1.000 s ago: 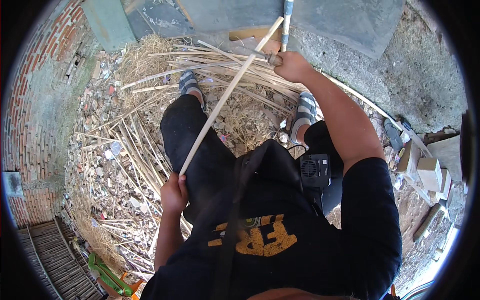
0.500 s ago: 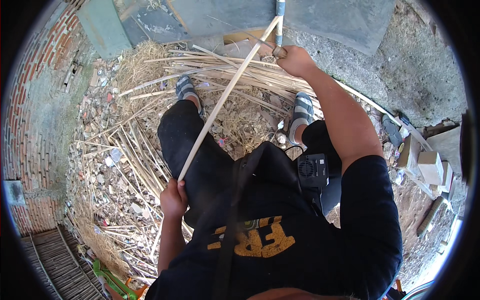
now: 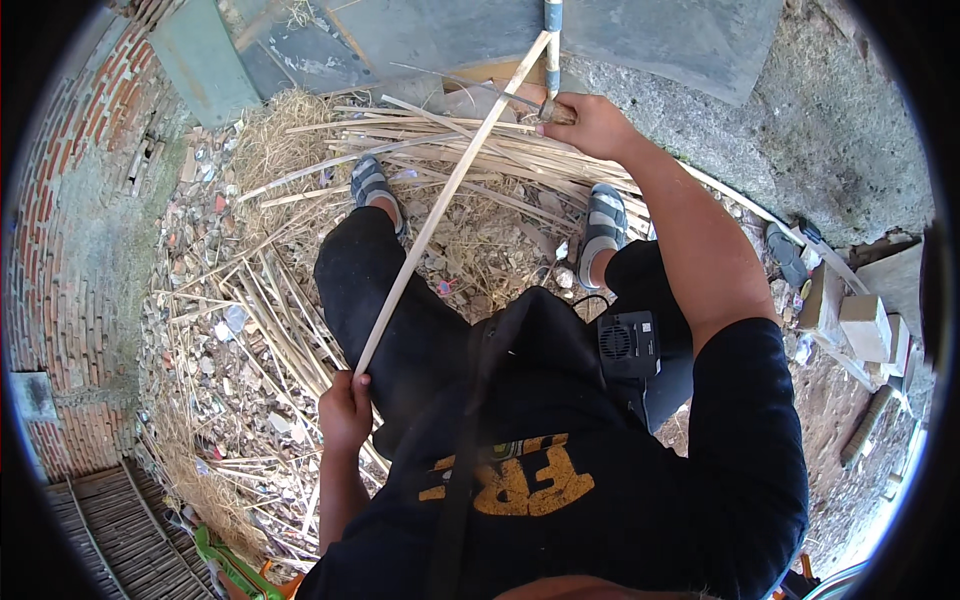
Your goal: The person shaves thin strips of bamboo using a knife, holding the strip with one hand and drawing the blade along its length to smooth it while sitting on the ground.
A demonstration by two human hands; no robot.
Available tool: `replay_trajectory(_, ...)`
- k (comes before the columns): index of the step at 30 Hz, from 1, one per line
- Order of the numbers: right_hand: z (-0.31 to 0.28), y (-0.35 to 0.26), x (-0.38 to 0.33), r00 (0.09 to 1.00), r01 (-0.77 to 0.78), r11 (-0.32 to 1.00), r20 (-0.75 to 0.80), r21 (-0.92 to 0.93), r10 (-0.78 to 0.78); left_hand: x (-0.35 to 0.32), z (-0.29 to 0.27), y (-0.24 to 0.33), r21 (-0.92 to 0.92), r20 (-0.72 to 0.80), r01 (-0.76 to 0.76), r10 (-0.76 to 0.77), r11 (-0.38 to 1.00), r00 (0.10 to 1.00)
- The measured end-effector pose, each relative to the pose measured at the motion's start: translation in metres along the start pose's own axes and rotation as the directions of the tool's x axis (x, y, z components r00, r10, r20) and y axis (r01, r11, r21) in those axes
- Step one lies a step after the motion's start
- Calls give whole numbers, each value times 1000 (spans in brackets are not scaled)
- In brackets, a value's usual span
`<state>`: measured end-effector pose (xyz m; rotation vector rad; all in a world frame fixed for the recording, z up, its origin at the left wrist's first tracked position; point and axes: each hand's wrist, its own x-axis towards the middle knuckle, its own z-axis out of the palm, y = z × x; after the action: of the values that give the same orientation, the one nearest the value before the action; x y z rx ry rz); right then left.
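Observation:
A long pale bamboo strip point(image 3: 450, 190) slants from a blue-and-white post point(image 3: 553, 50) at the far side, over my left thigh, down to my left hand point(image 3: 345, 408). That hand is closed round its near end. My right hand point(image 3: 590, 125) grips the wooden handle of a long knife point(image 3: 455, 78). The narrow dark blade points left and crosses the strip near its far end; whether it touches the strip I cannot tell. The strip's far end leans at the post.
Beyond my feet lies a heap of cut strips point(image 3: 400, 130), with more strips point(image 3: 275, 320) on the rubble to my left. Straw point(image 3: 285, 135) is scattered about. Pale blocks point(image 3: 865, 328) stand at the right by a wall. A brick wall point(image 3: 60, 250) rises at the left.
The knife and my right hand have come slightly nearer, the blade now lying flatter across the strip. My left hand still holds the near end.

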<state>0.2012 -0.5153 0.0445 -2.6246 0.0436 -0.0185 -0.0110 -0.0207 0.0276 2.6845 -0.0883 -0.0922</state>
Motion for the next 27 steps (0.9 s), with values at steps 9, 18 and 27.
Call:
replay_trajectory(9, -3, -21, -13, 968, 244, 947, 0, -208, -249, -25, -1, -12, -88, -34, 91, -95, 992, 995)
replay_trajectory(18, 6, -36, -20, 945, 316, 931, -28, -184, -326, -31, 3, -10, -167, 0, 159, -162, 973, 987)
replay_trajectory(27, -2, -60, -29, 938, 334, 885, 22, -323, -346, -28, 7, -7, -143, -41, 79, -85, 987, 995)
